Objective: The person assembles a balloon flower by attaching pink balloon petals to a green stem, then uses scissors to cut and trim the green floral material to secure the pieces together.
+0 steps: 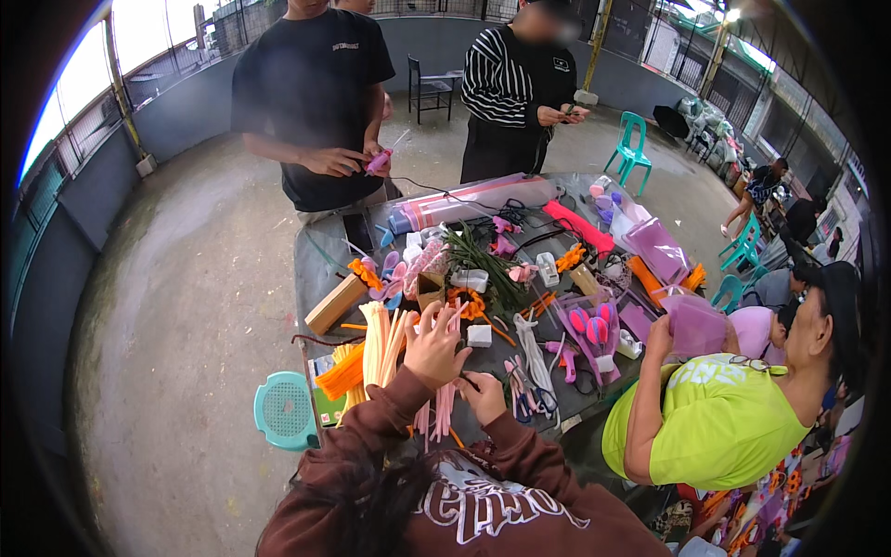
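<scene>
My left hand (433, 349) sits over a bundle of pink strips (438, 413) on the dark table (320, 260), its fingers curled round a few of them. My right hand (484, 394) is just to its right, pinching a thin dark green stem (469, 379) near the left fingers. Both maroon sleeves come up from the lower edge. Cream strips (379, 339) and orange strips (343, 373) lie to the left of my left hand.
The table is crowded with green stems (483, 265), a wooden block (334, 304), white boxes, scissors (529, 395), pink rolls (469, 200) and purple bags (657, 249). A person in a lime shirt (715, 418) sits at right. Two people stand across the table. A teal stool (285, 410) stands at left.
</scene>
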A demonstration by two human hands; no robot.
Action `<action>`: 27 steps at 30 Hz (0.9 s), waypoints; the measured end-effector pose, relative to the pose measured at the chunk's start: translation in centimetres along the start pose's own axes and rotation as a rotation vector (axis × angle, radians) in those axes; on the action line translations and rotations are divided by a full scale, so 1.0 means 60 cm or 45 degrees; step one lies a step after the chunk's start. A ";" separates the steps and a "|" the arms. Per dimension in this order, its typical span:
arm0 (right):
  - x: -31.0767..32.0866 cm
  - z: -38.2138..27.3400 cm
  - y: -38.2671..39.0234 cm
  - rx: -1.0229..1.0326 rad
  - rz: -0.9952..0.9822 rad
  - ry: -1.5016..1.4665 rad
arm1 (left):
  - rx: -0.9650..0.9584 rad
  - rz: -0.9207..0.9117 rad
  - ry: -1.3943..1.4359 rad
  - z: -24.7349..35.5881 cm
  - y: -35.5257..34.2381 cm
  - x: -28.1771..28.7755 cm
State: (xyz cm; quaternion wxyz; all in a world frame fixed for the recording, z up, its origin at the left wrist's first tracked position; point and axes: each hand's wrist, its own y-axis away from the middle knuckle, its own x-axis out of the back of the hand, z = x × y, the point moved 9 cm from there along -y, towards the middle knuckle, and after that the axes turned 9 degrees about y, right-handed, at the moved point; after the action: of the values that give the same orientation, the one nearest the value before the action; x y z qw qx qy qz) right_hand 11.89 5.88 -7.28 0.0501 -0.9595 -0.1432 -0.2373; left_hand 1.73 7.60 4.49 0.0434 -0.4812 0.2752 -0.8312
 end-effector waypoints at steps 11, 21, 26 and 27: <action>0.010 -0.006 0.015 -0.042 0.039 0.019 | -0.049 0.100 0.018 0.017 0.002 -0.013; 0.004 0.002 0.016 -0.085 0.011 -0.043 | -0.042 0.038 0.047 0.020 0.004 -0.007; -0.003 -0.011 0.014 -0.085 -0.007 -0.080 | 0.021 0.083 0.033 -0.003 0.016 -0.018; -0.002 -0.006 0.015 -0.087 0.022 -0.108 | 0.036 0.064 0.038 -0.002 0.018 -0.019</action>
State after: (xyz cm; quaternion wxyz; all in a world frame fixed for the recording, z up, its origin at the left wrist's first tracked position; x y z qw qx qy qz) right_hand 11.93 4.93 -7.04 0.0133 -0.9711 -0.1286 -0.2007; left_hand 2.01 7.12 3.01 0.0668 -0.4612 0.2760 -0.8407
